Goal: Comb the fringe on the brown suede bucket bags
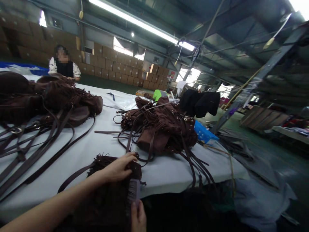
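From my end I see the left hand (123,167) reaching across a brown bag (103,199) at the near edge of the bench (103,145). Its fingers are bent and a little apart, laid on the bag near its far right corner; I cannot tell whether they pinch the leather or only press it.

My right hand (138,216), low in view, has its thumb and fingers pinching the lower end of a brush (137,188). The brush stands nearly upright in view, bristles to the left, against the bag's right side. The bag's near part is too dark for me to make out; its strap (72,175) curves out to the left.

Beyond the bag I have a pile of fringed bags (164,125), with a blue packet (205,132) just beside it. Another pile (65,96) sits left, straps trailing toward me. A co-worker (64,68) is behind it, before stacked cartons (116,66).
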Tool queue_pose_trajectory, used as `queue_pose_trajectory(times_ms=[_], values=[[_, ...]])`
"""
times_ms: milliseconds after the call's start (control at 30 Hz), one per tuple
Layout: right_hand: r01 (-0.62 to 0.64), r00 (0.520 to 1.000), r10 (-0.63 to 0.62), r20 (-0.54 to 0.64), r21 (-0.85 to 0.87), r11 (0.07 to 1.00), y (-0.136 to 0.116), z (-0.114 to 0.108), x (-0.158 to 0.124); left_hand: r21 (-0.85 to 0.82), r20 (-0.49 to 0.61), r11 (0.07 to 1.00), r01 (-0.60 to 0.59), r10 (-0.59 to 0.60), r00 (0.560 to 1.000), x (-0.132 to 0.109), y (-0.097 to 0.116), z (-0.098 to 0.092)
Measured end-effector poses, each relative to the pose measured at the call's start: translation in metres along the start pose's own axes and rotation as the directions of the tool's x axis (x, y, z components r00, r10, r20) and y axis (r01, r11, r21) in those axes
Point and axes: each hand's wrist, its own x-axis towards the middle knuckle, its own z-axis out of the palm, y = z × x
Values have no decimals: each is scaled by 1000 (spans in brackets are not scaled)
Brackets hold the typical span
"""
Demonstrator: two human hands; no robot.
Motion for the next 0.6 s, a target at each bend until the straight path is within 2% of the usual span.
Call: queue_pose_trajectory(times_ms=[67, 167, 267, 333, 400, 500, 533, 600], values=[[16, 999, -22, -46, -120, 993, 26, 23, 2, 0, -40, 999, 50, -50, 998, 0, -3, -9], [41, 990, -71, -123, -230, 972, 49, 32, 4, -21, -43, 995, 95, -96, 994, 3, -4, -8], [79, 979, -138, -147, -348, 934, 59, 22, 3, -46, -24, 992, 118, -119, 993, 5, -1, 1], [125, 974, -195, -117, -441, 889, 60, 4, -1, -54, 5, 991, 126, -126, 992, 2, 0, 6], [136, 967, -228, -111, -532, 836, 52, -24, -8, -71, 24, 987, 143, -142, 990, -6, 0, 9], [39, 956, -195, -219, -565, 824, 18, -64, -25, -133, -7, 972, 196, -199, 980, -24, 0, 13], [26, 950, -189, -248, -540, 841, 1, -70, -31, -142, -27, 967, 211, -217, 976, -30, 3, 16], [104, 935, -252, -250, -486, 868, -39, -68, -43, -111, -55, 972, 206, -213, 976, -39, 10, 24]])
